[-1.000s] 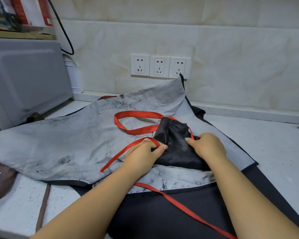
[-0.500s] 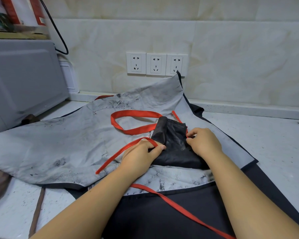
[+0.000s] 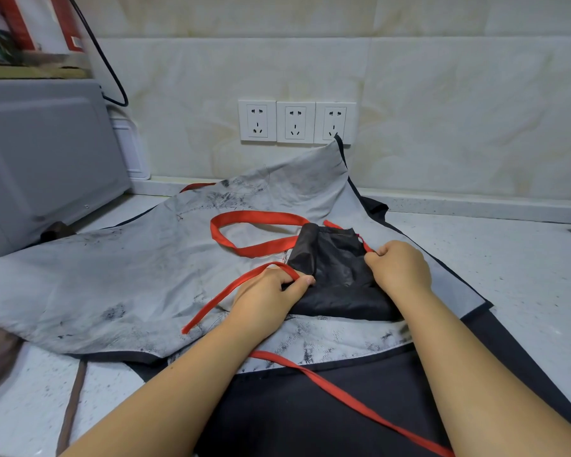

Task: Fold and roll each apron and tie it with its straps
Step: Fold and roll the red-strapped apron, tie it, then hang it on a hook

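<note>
Black apron (image 3: 338,275) rolled, not yet tied: left hand (image 3: 269,293) pinches one red strap (image 3: 226,293), right hand (image 3: 400,268) the other; grey apron (image 3: 112,258) beneath lies unfolded.

Of the person, only two hands and two forearms are shown. The left hand (image 3: 271,298) and the right hand (image 3: 399,268) are bare, with knuckles and finger creases plainly seen. A short, plain nail is seen on the left thumb (image 3: 308,280). The left forearm (image 3: 178,390) and the right forearm (image 3: 475,374) are uncovered from the wrist down to the near edge, where both are cut off by the frame.
</note>
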Motion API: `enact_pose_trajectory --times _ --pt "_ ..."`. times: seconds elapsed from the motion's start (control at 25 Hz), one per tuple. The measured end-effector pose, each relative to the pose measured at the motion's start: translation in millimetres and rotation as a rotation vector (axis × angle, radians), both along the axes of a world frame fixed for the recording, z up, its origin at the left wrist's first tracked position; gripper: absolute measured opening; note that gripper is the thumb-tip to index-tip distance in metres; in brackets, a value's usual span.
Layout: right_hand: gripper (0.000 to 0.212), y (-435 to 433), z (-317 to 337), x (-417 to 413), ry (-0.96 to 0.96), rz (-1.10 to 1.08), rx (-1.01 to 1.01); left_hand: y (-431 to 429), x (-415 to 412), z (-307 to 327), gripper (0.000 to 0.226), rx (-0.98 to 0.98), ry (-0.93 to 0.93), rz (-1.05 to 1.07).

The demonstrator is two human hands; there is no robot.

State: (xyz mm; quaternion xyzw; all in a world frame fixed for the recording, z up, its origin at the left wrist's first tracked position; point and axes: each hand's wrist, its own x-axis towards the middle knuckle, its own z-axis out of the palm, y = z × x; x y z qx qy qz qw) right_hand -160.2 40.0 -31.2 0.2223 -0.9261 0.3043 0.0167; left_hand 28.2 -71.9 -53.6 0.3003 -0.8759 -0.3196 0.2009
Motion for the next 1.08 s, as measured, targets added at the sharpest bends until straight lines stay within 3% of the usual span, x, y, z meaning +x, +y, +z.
enact_pose_trajectory --times 0.16,0.24,0.36,0.48,0.68,0.8,0.96,1.08 --pt "0.009 4 5 9 0.050 0.060 -0.225 1 0 2 0.030 0.002 0.002 0.003" --pt "0.016 5 8 13 0.053 0.109 -0.310 2 1 2 0.031 -0.006 0.006 0.001" --pt "0.013 3 6 13 0.076 0.119 -0.315 4 1 4 0.036 -0.013 0.001 0.007" --pt "0.030 -1 2 10 0.125 0.116 -0.290 4 2 5 0.036 -0.021 -0.003 0.007" --pt "0.019 2 15 24 0.294 0.176 -0.466 5 0 8 0.040 -0.027 -0.010 0.031" --pt "0.022 11 30 39 0.006 0.269 -0.618 6 -2 8 0.045 -0.064 -0.026 0.046" --pt "0.017 50 30 6 -0.406 -0.019 -0.720 5 -2 8 0.043 -0.083 -0.025 0.057" --pt "0.016 83 11 -16 -0.551 -0.242 -0.809 5 -2 6 0.036 -0.094 -0.012 0.044"
